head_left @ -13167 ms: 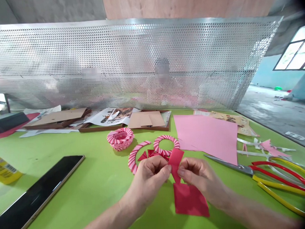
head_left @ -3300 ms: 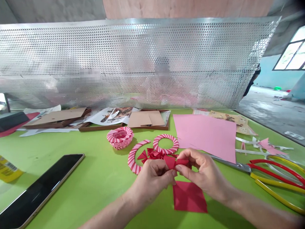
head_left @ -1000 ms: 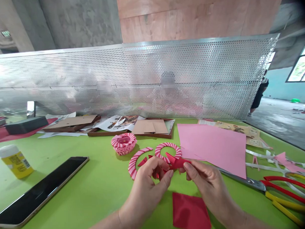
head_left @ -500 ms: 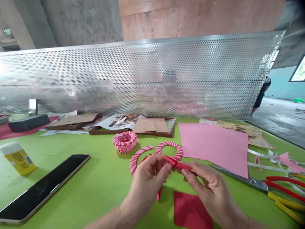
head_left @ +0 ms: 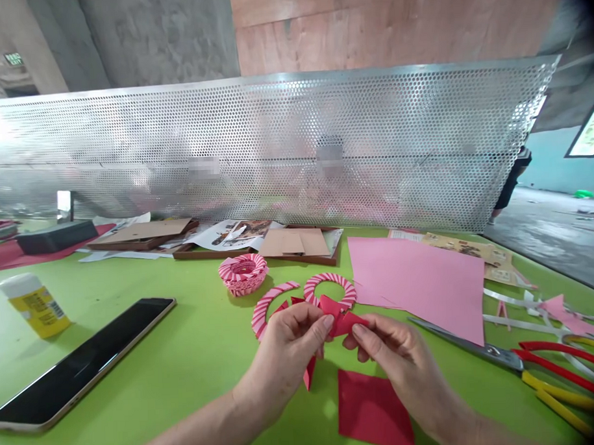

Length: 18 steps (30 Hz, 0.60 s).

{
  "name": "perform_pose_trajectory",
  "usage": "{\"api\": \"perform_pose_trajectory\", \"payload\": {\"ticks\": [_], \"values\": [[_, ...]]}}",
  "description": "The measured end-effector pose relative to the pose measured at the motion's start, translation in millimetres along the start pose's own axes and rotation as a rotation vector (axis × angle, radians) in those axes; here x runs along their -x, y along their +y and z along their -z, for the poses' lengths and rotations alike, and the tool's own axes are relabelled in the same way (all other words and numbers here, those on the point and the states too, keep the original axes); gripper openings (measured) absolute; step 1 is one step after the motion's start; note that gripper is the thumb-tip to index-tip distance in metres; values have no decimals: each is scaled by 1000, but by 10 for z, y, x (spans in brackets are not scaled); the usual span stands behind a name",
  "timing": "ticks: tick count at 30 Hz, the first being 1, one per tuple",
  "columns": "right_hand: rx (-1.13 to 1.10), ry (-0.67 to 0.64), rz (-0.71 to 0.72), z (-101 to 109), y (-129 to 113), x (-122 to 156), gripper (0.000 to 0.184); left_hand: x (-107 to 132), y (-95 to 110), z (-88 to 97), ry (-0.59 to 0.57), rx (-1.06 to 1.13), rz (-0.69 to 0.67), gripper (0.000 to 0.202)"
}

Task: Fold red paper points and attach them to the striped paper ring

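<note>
Grip closed, with the left hand (head_left: 281, 360) and right hand (head_left: 399, 356) pinching folded red paper (head_left: 340, 321); red square (head_left: 374, 409) lies just below on the green counter (head_left: 195, 362).

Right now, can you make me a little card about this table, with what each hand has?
Left hand: pinching folded red paper
Right hand: pinching the same paper
Below the hands: red square
Past the hands: striped ring, striped basket
To the right: scissors, pink sheet
To the left: tablet, glue stick
</note>
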State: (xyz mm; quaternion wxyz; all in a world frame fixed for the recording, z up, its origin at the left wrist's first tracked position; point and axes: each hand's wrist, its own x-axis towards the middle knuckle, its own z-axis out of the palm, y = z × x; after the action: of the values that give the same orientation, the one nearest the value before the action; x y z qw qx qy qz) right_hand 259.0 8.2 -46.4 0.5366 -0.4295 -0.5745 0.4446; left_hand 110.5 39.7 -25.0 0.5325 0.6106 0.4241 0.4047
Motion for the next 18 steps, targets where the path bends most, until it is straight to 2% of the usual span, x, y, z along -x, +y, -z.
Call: {"api": "perform_pose_trajectory", "payload": {"ticks": [5, 9, 14, 18], "values": [[43, -1, -13, -5, -36, 1, 19, 25, 7, -11, -19, 14, 13, 24], [96, 37, 76, 8, -34, 5, 16, 15, 27, -30, 4, 97, -1, 18], [308, 131, 355, 107, 28, -61, 18, 7, 5, -28, -26, 131, 56, 21], [652, 110, 632, 227, 56, -97, 26, 64, 8, -10, -169, 142, 47, 24]]}}
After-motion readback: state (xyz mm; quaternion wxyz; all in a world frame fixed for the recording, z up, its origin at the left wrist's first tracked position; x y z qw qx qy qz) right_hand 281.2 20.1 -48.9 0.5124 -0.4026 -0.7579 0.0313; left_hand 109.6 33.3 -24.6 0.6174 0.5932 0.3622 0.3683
